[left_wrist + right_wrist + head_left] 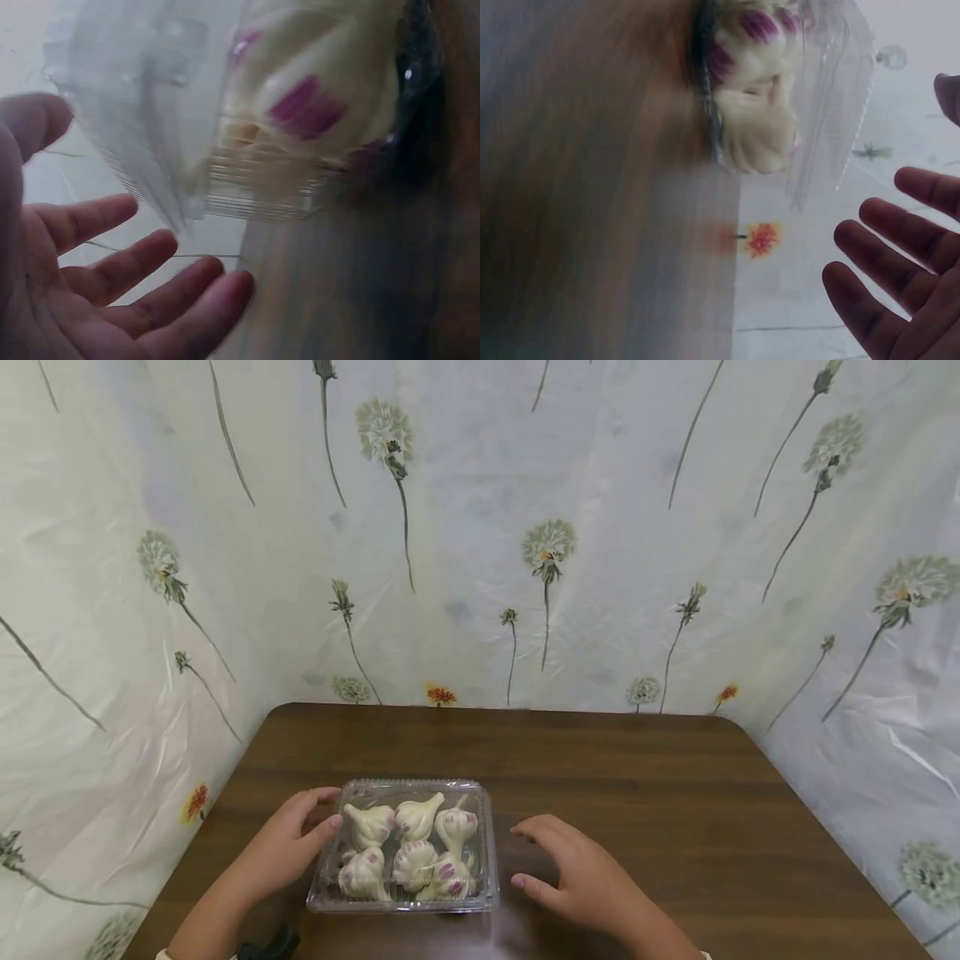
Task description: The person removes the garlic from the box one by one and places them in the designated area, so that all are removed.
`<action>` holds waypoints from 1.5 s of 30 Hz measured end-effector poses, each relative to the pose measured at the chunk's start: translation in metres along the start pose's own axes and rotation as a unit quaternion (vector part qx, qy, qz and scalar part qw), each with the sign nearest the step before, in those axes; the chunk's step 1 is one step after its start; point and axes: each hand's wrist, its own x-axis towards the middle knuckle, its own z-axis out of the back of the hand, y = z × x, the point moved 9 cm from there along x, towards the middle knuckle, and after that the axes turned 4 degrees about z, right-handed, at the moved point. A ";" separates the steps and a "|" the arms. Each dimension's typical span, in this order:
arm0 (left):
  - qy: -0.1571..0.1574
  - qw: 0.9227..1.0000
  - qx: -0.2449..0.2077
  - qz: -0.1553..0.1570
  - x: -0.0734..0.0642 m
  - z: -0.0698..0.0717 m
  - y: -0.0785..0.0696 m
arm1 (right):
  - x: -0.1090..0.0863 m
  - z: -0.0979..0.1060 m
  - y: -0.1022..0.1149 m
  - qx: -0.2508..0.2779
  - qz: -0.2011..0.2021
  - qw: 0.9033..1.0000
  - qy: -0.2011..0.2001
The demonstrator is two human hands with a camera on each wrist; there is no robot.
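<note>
A clear plastic clamshell box (402, 906) lies on the table with several garlic bulbs (414, 865) inside, white with purple marks. Beside the box's left edge is my left hand (288, 837). Its thumb and fingertips come close to the box wall; whether they touch it I cannot tell. The left wrist view shows those fingers (112, 285) loosely extended, with no object in the palm. On the other side, my right hand (577, 870) hovers a short gap away from the box. Its fingers (885, 262) are spread and hold nothing.
A dark brown wooden table (637, 777) carries the box near its front. Behind it and along both sides hangs a pale sheet (480, 527) printed with dandelions. Something black (272, 943) sits at the left wrist.
</note>
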 end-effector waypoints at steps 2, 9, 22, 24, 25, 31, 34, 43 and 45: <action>-0.007 1.000 -0.016 0.002 0.000 0.000 0.004 | -0.001 -0.004 0.001 0.008 -0.005 1.000 0.001; -0.016 0.990 -0.133 0.045 0.001 -0.002 0.014 | -0.002 -0.011 0.004 0.022 -0.006 1.000 0.002; -0.009 0.951 -0.280 0.127 0.004 -0.012 0.038 | -0.004 -0.022 0.012 0.112 0.020 0.993 0.009; -0.008 0.947 -0.291 0.137 0.004 -0.014 0.042 | -0.004 -0.023 0.014 0.119 0.031 0.992 0.009; -0.009 0.944 -0.297 0.141 0.004 -0.015 0.044 | -0.004 -0.024 0.014 0.120 0.035 0.992 0.011; 0.002 0.932 -0.333 0.147 0.004 -0.023 0.053 | -0.006 -0.033 0.013 0.117 0.029 0.992 0.039; 0.009 0.929 -0.343 0.140 0.005 -0.026 0.055 | -0.006 -0.036 0.012 0.122 0.026 0.991 0.050; 0.026 0.914 -0.382 0.136 0.005 -0.032 0.061 | -0.005 -0.037 0.019 0.127 0.086 0.988 0.022; 0.032 0.913 -0.385 0.132 0.004 -0.033 0.063 | -0.005 -0.036 0.022 0.124 0.095 0.988 0.016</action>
